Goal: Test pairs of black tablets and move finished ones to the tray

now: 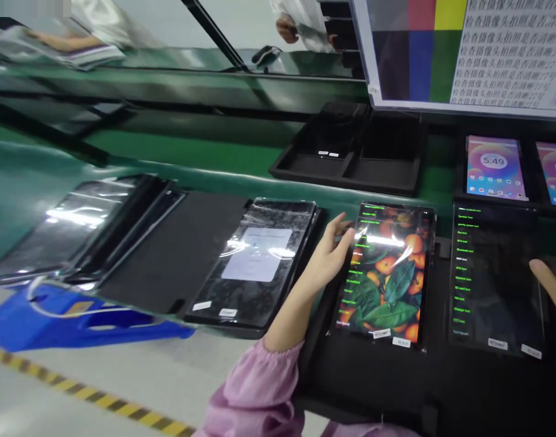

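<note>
My left hand (326, 258) is at the left edge of a lit tablet (389, 273), its thumb against the upper part of that edge and its fingers stretched out. The screen shows oranges, leaves and a column of green text; two small white labels sit at its bottom. Beside it on the right, a second tablet (494, 282) has a dark screen with similar green text. Part of my right hand (553, 291) enters at the right, one digit stretched over that tablet's right edge; its other fingers are out of view. Both tablets lie in a black tray (373, 379).
To the left, a tablet with a pale dialog box (257, 255) lies on a black tray (178, 243), near film-covered tablets (77, 218). Behind are another black tray (382, 173), lit tablets (494, 164) and a test chart (421, 60). A blue stool-like object (14, 321) is below. Other people work across.
</note>
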Tool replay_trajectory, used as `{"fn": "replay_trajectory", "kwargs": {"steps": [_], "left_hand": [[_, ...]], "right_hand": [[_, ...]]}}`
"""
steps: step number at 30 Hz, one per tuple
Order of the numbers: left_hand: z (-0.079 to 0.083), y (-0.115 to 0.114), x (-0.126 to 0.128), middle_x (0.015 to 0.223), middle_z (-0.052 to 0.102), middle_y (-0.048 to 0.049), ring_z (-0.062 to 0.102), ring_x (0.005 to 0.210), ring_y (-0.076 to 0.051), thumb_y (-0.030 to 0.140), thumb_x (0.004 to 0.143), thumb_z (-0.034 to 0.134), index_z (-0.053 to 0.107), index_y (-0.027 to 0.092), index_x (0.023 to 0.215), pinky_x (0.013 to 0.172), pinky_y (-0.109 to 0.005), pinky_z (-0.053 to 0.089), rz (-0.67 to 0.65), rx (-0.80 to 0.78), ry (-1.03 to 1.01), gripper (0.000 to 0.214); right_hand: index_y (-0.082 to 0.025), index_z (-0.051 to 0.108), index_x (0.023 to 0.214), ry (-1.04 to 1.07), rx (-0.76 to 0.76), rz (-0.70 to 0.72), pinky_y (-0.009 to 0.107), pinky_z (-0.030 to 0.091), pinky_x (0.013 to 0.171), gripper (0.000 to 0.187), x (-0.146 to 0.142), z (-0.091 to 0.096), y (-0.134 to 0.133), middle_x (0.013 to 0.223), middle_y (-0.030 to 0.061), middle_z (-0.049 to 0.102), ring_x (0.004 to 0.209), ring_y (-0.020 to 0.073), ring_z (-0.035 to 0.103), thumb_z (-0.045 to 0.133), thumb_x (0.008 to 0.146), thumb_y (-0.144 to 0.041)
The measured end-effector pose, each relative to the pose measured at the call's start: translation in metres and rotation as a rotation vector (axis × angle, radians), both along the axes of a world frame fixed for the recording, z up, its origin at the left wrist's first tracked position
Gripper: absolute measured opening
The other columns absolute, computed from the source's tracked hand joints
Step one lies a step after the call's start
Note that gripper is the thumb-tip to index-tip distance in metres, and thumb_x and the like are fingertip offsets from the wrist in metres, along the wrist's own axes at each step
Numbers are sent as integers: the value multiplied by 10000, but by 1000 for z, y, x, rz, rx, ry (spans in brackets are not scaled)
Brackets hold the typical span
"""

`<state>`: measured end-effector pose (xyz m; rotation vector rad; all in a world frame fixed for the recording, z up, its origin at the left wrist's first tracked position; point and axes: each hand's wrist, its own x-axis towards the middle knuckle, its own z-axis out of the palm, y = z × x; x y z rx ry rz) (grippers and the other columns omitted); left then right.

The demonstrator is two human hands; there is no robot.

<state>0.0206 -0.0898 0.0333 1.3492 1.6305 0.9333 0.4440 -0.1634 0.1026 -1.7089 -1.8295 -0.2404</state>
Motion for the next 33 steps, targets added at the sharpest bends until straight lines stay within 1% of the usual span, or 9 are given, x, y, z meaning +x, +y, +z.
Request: {"fn": "replay_trajectory", "kwargs": {"steps": [4,7,14,17,19,22,26,29,33], "left_hand": [[3,12,8,1611,550,-120,451,1546,-329,491,927,631,513,250,1544,1296,-491,331,-14,-30,-164,673],[2,19,10,1525,625,-118,507,1495,-342,425,877,637,545,228,1530,1289,-503,334,15,-37,-214,689],[-5,19,8,1349,692,-98,621,1295,-312,330,771,614,549,193,1497,1146,-457,471,18,-16,-277,742],[-5,16,10,1322,675,-96,625,1273,-311,371,773,691,499,214,1525,1128,-460,475,-25,-6,-216,792],[-1,16,12,1328,652,-114,613,1285,-334,424,702,843,458,205,1556,1143,-475,457,-44,-4,-131,963],[5,23,17,1306,649,-132,622,1262,-359,484,619,946,444,189,1576,1142,-500,447,-33,-24,-39,1120],[9,37,22,1234,720,-119,612,1303,-359,543,826,731,600,173,1456,1127,-473,471,64,-37,-100,742],[8,43,23,1273,752,-95,601,1341,-350,473,813,667,716,192,1300,1138,-432,480,123,-35,-143,564],[6,43,22,1149,800,-86,648,1262,-362,432,745,652,776,186,1121,1068,-438,527,105,-52,-198,466]], "right_hand": [[-302,476,1595,-52,-117,53,835,221,1198,611,-13,-1,-5,1772,137,155,1583,550,183,525,1046,-565],[-296,659,1410,-132,-245,158,852,224,1185,416,-29,-10,-3,1760,106,208,1600,535,134,454,1097,-477],[-389,676,1434,-280,-372,494,789,236,1226,455,-53,-30,1,1743,61,282,1617,435,185,408,1116,-574],[-395,790,1246,-293,-335,445,796,218,1224,473,-41,-25,-1,1702,32,378,1605,434,231,370,1125,-574],[-349,842,1071,-284,-291,374,799,201,1225,544,-31,-17,-1,1664,44,441,1597,444,251,349,1130,-572],[-294,841,1037,-258,-236,302,789,202,1228,572,-22,-4,5,1618,91,499,1598,454,244,344,1134,-560],[-261,815,1130,-214,-171,257,769,216,1230,495,-27,1,20,1610,140,501,1588,456,270,388,1136,-512],[-243,799,1162,-178,-157,226,763,233,1225,460,-34,-7,30,1611,149,495,1577,449,301,409,1139,-485],[-249,765,1244,-162,-187,210,745,249,1227,423,-37,-21,34,1656,126,434,1581,431,296,420,1141,-470]]}}
